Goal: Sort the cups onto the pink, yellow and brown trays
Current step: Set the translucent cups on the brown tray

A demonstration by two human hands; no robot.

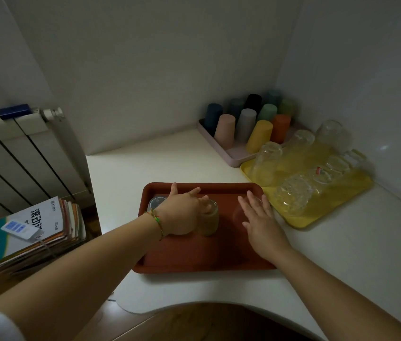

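While the left hand (pixel 184 214) is draped over the side and rim of the tan cup (pixel 211 221), thumb sticking up and fingers spread, I honestly can't tell if it's actually gripping or just resting there. The right hand (pixel 261 223) is flat, fingers straight and holding nothing, hovering right over a clear cup (pixel 240 214) that's super faint against the tray. Both cups are standing on the brown tray (pixel 194 254), along with a lidded cup (pixel 156 201) tucked just behind the left wrist. My guess is this is the tail end of the sorting, with the brown tray getting its share placed or tidied. Next move probably just needs the hands to come off cleanly without knocking the tan cup, which looks tall and tippy. Further back, the yellow tray (pixel 300 225) has a bunch of glasses (pixel 267 163) upside down on it, and the pink tray (pixel 238 158) in the corner is packed with coloured plastic cups (pixel 224 130), upside down too. All three trays sit on the white table (pixel 170 163).
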